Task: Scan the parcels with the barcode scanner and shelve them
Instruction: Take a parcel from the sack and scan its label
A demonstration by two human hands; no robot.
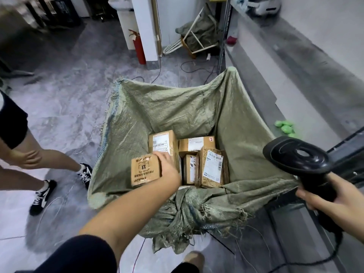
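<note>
Gripping a small parcel (145,170) inside the sack (137,119), the left hand (167,166) curls over its right edge while the right hand (331,198) clasps the scanner (297,160), head angled toward the sack.

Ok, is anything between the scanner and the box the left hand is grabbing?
Nothing visible. The left hand holds the box at the sack's near left, its printed top uncovered. The scanner, in the right hand, is off to the right above the sack's edge, with open air between.
</note>
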